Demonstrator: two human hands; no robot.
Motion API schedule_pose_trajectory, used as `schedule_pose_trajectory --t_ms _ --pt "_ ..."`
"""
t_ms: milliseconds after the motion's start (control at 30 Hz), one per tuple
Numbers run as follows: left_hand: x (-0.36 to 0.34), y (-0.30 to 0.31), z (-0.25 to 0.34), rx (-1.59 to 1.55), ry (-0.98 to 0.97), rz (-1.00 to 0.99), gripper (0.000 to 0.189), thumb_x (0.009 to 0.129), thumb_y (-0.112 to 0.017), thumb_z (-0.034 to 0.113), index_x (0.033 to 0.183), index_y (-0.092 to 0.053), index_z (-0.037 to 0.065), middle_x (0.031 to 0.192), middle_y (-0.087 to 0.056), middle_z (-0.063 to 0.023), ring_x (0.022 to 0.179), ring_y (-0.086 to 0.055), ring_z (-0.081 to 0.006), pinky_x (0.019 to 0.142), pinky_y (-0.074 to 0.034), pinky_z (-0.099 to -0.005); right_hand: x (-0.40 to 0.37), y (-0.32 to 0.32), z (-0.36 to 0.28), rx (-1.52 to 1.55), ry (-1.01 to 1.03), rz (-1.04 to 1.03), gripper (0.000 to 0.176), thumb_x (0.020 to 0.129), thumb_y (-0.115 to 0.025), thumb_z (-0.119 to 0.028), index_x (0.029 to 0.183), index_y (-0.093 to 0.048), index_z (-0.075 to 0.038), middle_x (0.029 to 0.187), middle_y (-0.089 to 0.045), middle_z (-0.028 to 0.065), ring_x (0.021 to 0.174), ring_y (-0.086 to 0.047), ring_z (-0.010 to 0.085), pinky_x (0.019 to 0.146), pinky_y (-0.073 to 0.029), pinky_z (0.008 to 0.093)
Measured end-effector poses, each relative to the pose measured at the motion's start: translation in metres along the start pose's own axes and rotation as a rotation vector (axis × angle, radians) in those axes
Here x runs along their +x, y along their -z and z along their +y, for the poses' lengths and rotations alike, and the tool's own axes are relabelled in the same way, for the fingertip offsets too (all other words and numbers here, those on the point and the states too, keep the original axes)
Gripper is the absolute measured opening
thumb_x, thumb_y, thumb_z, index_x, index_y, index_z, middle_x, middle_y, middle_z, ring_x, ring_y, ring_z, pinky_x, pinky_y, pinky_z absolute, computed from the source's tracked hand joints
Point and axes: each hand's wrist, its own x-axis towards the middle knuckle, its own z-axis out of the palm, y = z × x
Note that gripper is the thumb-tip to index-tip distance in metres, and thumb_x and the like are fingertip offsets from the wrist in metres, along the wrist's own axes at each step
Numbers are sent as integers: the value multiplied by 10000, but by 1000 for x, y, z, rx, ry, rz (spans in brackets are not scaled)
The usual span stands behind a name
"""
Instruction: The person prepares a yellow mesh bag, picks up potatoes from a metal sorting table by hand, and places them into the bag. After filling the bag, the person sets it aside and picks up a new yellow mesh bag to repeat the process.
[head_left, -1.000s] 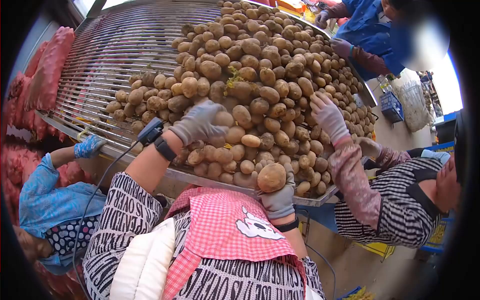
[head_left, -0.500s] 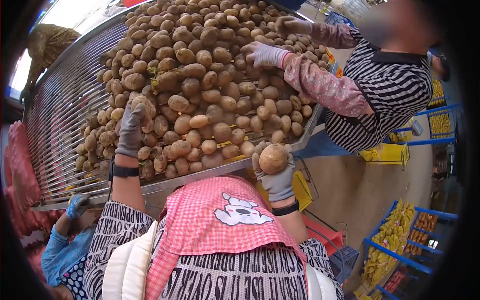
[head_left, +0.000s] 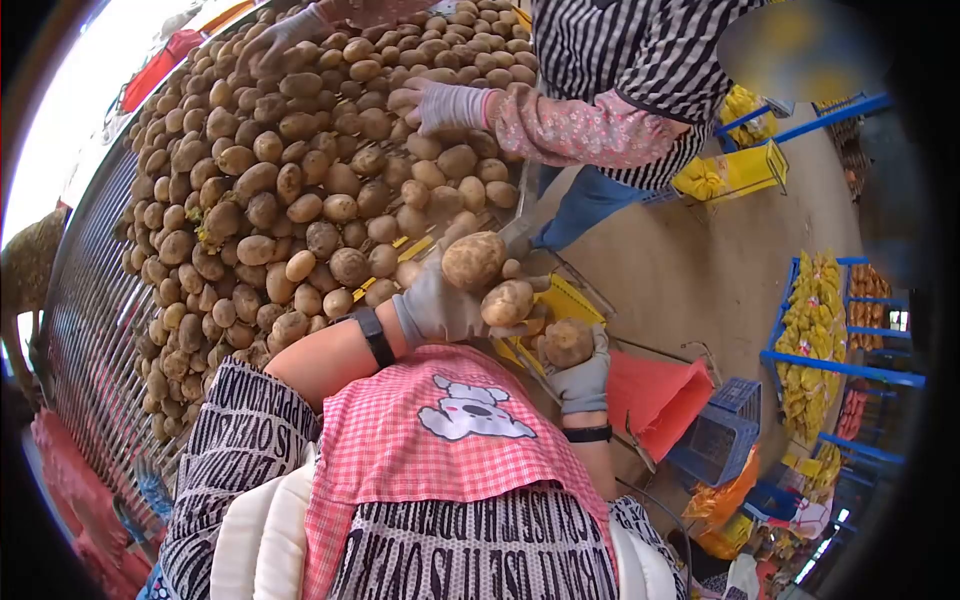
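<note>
My left hand [head_left: 435,304], in a grey glove, reaches across the front of the rack, its fingers closed around potatoes. A large potato [head_left: 473,260] sits in it, with a smaller potato [head_left: 507,302] just below. My right hand [head_left: 584,382], gloved too, is low and beside it, wrapped round another potato [head_left: 567,343]. A yellow metal chute or frame [head_left: 570,303] lies behind and between both hands. To the left, a heap of potatoes [head_left: 260,180] covers the slatted metal rack [head_left: 85,290].
Across the rack a co-worker's gloved hand [head_left: 445,106] rests on the heap. A red sack [head_left: 655,400] and a blue crate [head_left: 715,430] stand right of my right hand. Blue shelving [head_left: 850,370] holds yellow net bags [head_left: 812,340]. Pink sacks [head_left: 75,490] lie at lower left.
My left hand has moved right from the heap with potatoes, beside my right hand. My right hand has lowered, still with a potato. The view has turned right.
</note>
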Motion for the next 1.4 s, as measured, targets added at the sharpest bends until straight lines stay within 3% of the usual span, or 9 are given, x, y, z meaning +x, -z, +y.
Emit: schedule_pose_trajectory --t_ms 133,167,233,333,433,867,1033,1133,1400 --pt "67 47 -39 661 -58 -118 622 873 -705 471 1356 -497 138 1204 -614 -55 1183 -549 -164 1064 -425 -453 7 47 -15 -7 232 240 529 901 -574 -553 1248 -574 -154 1233 -602 83 1086 -600 302 889 -547 493" --pt "84 71 -48 1422 -362 -192 555 883 -695 407 1339 -541 133 1244 -608 -46 1129 -590 -191 1006 -474 -422 11 57 -19 -2 239 246 529 901 -574 -553 1248 -574 -154 1233 -602 83 1086 -600 302 889 -547 493" --pt "100 93 -58 860 118 92 381 961 -579 260 1270 -566 38 1173 -650 -76 1114 -611 -212 955 -498 -341 15 69 -25 9 251 322 553 908 -560 -543 1262 -555 -118 1278 -577 134 1156 -569 323 951 -504 514" --pt "101 114 -50 1231 175 658 330 951 -584 212 1209 -622 9 1154 -664 -93 1045 -631 -197 894 -515 -341 20 61 -25 -39 196 428 565 908 -579 -525 1279 -546 -100 1275 -576 154 1172 -564 338 993 -480 514" --pt "58 141 -31 1514 -104 273 282 960 -582 206 1135 -674 6 1082 -681 -99 977 -636 -186 876 -515 -338 34 45 -23 -166 134 272 549 926 -581 -481 1288 -547 -71 1293 -575 153 1189 -566 318 1011 -486 486" --pt "-145 78 52 879 -748 769 229 1026 -533 192 1194 -611 57 1088 -622 -1 1011 -552 -79 912 -463 -246 102 -119 82 -800 -145 -230 364 1008 -509 -341 1196 -633 -56 1193 -675 86 1047 -665 217 866 -576 364" --pt "-288 94 143 1603 -1304 1659 213 933 -587 129 1106 -660 29 1102 -635 -119 1059 -609 -217 965 -471 -328 104 -148 145 -981 -164 -371 385 1013 -498 -325 1256 -591 -42 1189 -659 87 1051 -650 220 877 -565 355" --pt "-361 91 193 1701 -918 2108 525 819 -686 220 1308 -566 71 1284 -580 -194 1238 -534 -338 1068 -414 -391 95 -157 178 -1042 -196 -471 393 1013 -497 -330 1263 -589 -40 1189 -656 80 1042 -648 216 881 -558 357" --pt "-386 100 233 1556 -363 2079 937 677 -807 358 1495 -390 171 1505 -367 -261 1397 -382 -409 1141 -368 -418 67 -164 219 -1079 -216 -392 359 1012 -512 -309 1211 -595 -21 1154 -657 103 1020 -656 229 867 -562 354"
